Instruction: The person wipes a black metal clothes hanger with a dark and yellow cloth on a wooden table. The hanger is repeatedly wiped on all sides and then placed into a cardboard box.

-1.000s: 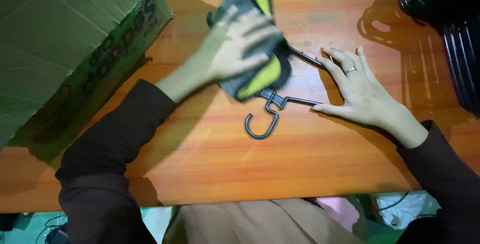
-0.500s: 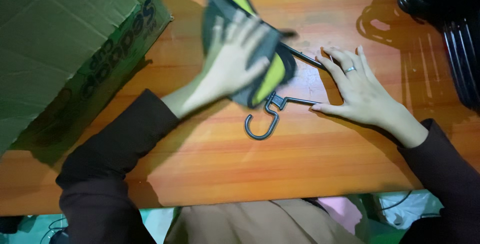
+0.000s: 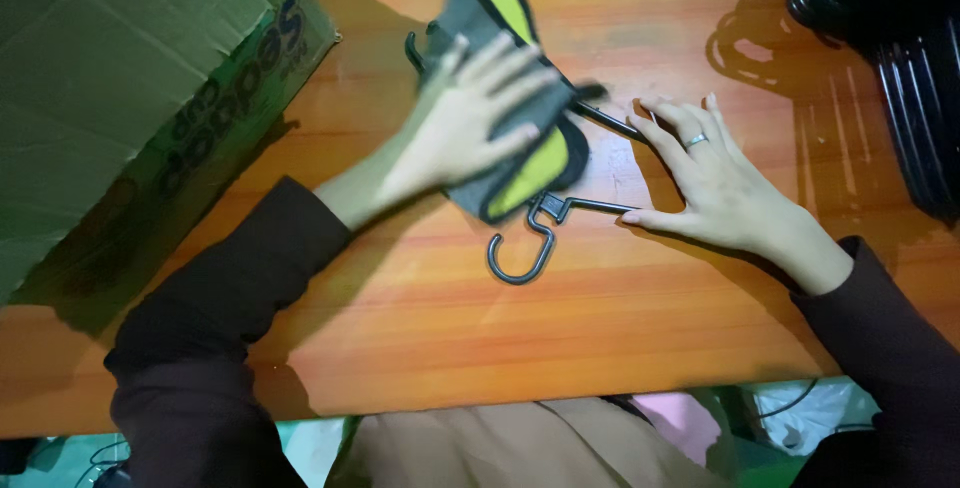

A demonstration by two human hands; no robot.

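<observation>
A dark grey clothes hanger (image 3: pixel 530 238) lies flat on the orange wooden table (image 3: pixel 600 328), hook toward me. My left hand (image 3: pixel 465 123) presses a grey and yellow cloth (image 3: pixel 510 163) flat onto the hanger's left arm, fingers spread. My right hand (image 3: pixel 705 173) rests on the table with fingers apart, pinning the hanger's right side; a ring sits on one finger. Most of the hanger's left arm is hidden under the cloth; only its tip (image 3: pixel 412 48) shows.
A large green cardboard box (image 3: pixel 120 88) fills the upper left corner. A stack of black hangers or similar dark items (image 3: pixel 890 58) stands at the upper right. The table's near edge runs just above my lap.
My left hand has slid the cloth back and forth along the hanger's left arm, up-left and then back right. My right hand and the hanger have stayed in place.
</observation>
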